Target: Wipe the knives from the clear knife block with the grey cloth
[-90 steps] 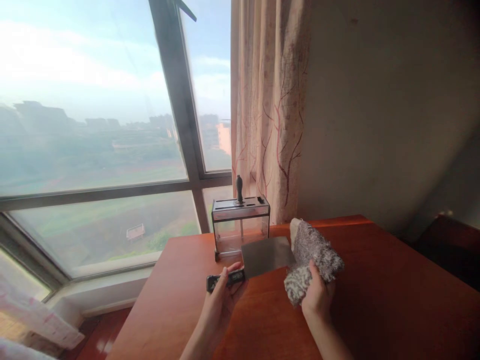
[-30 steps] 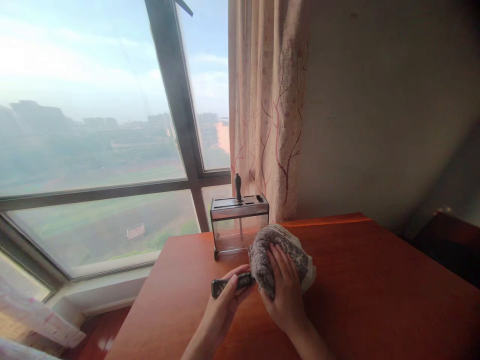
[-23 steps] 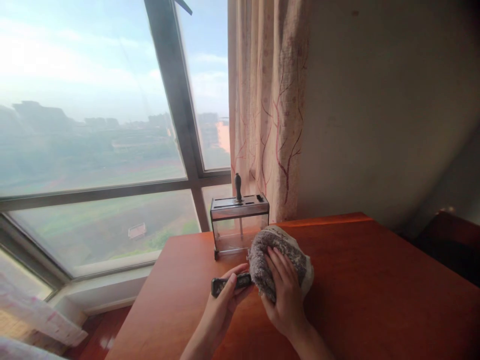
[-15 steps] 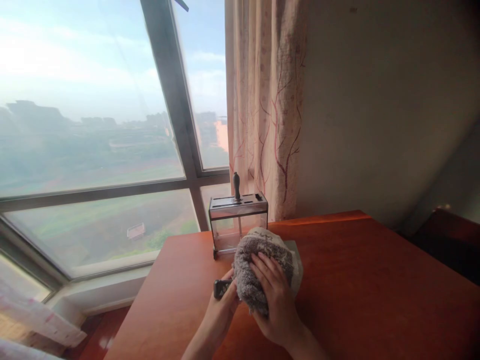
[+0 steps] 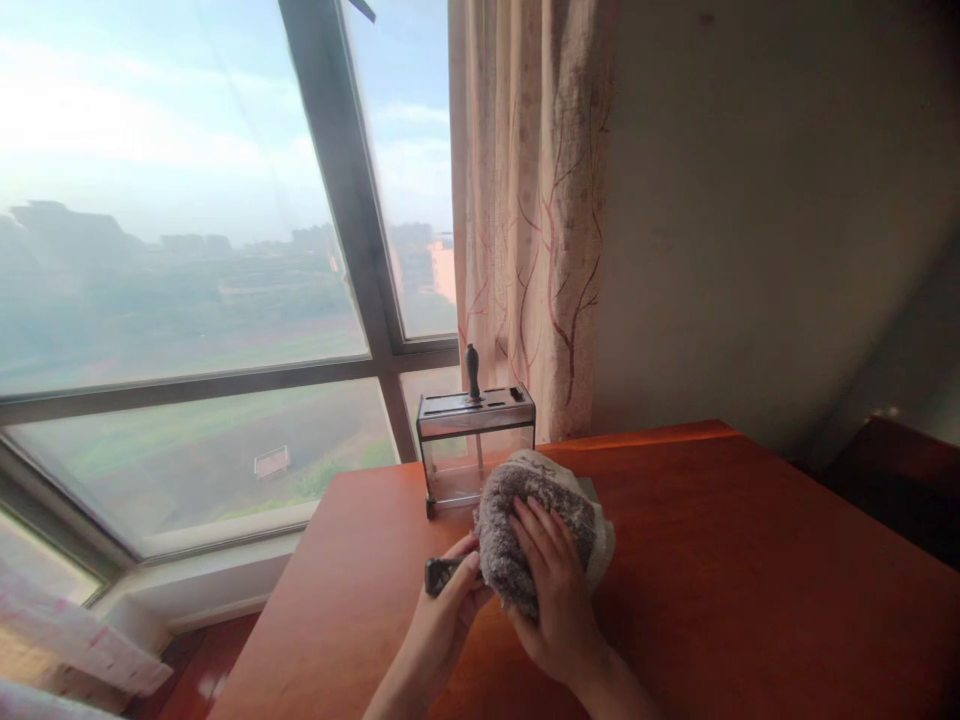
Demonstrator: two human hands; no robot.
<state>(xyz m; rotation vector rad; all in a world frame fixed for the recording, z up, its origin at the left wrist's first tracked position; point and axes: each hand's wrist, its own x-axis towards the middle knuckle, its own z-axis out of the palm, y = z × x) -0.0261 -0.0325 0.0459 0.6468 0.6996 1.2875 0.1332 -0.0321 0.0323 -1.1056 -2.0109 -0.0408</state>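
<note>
My left hand (image 5: 452,598) is closed around the black handle (image 5: 442,575) of a kitchen knife, its butt end pointing left. Most of the blade is hidden under a bunched grey and whitish towel (image 5: 504,540); a small greyish corner shows past the towel's far right edge. On top of the towel lies my right hand (image 5: 551,580), fingers curved over it and pressing it around the blade. Just beyond stands a clear-sided knife block (image 5: 476,408) with a slotted top and one dark handle (image 5: 472,372) sticking up from it.
The reddish-brown wooden table (image 5: 712,560) extends right and toward me. Behind it hang a beige curtain (image 5: 525,200) with a branch pattern and a plain wall (image 5: 750,200). A large framed window (image 5: 330,150) fills the left side.
My right hand and the towel have shifted slightly to the right, away from the knife handle. My left hand keeps its hold, almost in place.
</note>
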